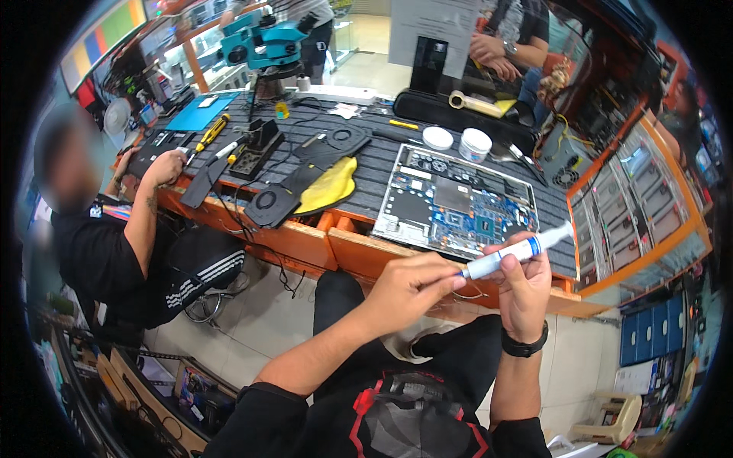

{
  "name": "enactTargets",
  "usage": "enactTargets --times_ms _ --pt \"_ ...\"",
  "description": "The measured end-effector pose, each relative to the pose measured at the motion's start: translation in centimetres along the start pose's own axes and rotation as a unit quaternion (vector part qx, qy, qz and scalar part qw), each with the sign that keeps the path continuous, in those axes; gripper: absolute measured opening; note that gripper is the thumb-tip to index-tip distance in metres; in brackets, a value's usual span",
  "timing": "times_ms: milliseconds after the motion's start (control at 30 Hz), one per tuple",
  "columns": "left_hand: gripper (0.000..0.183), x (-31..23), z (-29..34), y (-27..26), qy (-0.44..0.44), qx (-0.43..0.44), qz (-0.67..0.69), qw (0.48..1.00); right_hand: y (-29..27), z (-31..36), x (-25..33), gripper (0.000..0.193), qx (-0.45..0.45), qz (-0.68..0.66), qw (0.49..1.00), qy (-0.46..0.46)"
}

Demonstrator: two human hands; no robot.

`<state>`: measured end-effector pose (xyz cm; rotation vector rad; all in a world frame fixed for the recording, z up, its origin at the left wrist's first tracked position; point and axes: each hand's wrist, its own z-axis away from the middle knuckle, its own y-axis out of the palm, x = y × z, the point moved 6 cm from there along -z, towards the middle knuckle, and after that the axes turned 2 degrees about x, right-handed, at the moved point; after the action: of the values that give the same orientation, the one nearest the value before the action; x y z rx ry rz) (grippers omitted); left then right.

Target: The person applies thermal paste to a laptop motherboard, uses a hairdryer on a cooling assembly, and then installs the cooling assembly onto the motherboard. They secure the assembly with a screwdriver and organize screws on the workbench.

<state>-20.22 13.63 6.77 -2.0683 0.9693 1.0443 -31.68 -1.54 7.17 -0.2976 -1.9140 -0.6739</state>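
Note:
A white syringe with a blue band [490, 263] is held between my two hands above the bench's front edge, its nozzle tilted up to the right. My right hand [524, 294] wraps round the barrel, thumb along it. At the syringe's lower left end, my left hand [412, 294] pinches what looks like the plunger. Just beyond lies an opened laptop base [403, 208] with its blue circuit board [458, 221] and bare chips exposed. A white jar [475, 145] and a white round lid [437, 138] stand behind the laptop.
Left of the laptop lie black cooling fans [271, 200] and a yellow cloth [330, 187]. A teal microscope [263, 46] rises at the back. On the left, a co-worker's hand [168, 166] works at the bench. A glass-fronted cabinet [637, 202] stands at right.

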Motion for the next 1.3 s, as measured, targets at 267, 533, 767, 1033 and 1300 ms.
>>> enactTargets --times_ms 267,533,767,1033,1300 --pt "0.017 3.9 3.1 -5.2 -0.079 -0.079 0.161 0.981 7.5 -2.8 -2.6 0.038 0.156 -0.014 0.986 0.063" --pt "0.019 5.7 4.7 -9.5 -0.043 -0.156 0.144 0.976 12.5 -4.8 -4.9 0.036 0.149 0.037 0.986 0.073" --pt "0.031 9.0 7.5 -12.4 -0.108 -0.180 0.267 0.941 18.0 -7.8 -7.1 0.040 0.228 0.168 0.954 0.094" --pt "0.051 7.9 11.8 -16.8 -0.123 -0.122 0.189 0.967 19.1 -31.5 -10.3 0.041 0.285 0.556 0.762 -0.170" --pt "0.032 8.8 15.3 -20.4 -0.078 -0.166 0.114 0.976 24.6 -45.6 -26.1 0.047 0.262 0.681 0.680 -0.066"
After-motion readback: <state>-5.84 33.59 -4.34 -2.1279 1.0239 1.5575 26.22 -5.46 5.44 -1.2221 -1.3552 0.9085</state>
